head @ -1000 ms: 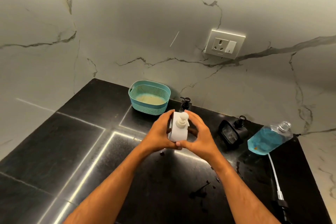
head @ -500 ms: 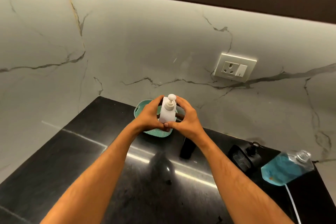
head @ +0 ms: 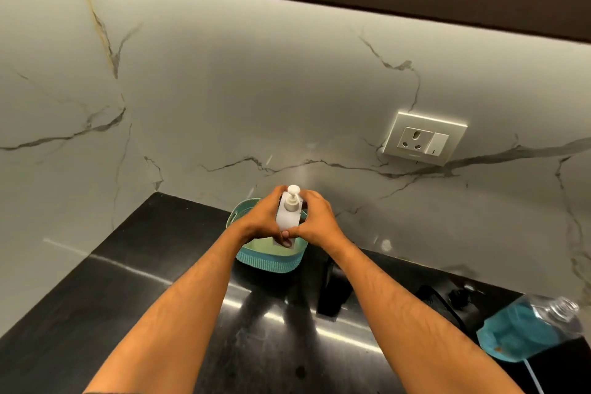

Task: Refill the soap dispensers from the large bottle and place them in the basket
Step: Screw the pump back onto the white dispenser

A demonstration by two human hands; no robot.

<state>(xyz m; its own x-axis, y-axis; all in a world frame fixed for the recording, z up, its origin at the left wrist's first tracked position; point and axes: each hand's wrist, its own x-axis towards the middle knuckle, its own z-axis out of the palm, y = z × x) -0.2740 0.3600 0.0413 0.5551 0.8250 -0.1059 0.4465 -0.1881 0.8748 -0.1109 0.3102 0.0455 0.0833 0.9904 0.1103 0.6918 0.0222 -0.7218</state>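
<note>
Standing upright over basket (head: 270, 261), white dispenser (head: 287, 217), pump uppermost

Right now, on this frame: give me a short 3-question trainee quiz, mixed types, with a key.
1. True or false: only one hand holds the white soap dispenser.
2. Multiple choice: the white soap dispenser is A) lying on the black counter, B) upright over the teal basket, C) beside the wall socket.
3. Fill in: the large bottle at the right holds ____ liquid.

Key
1. False: the left hand and the right hand both grip it, fingers curled round its sides.
2. B
3. blue
</note>
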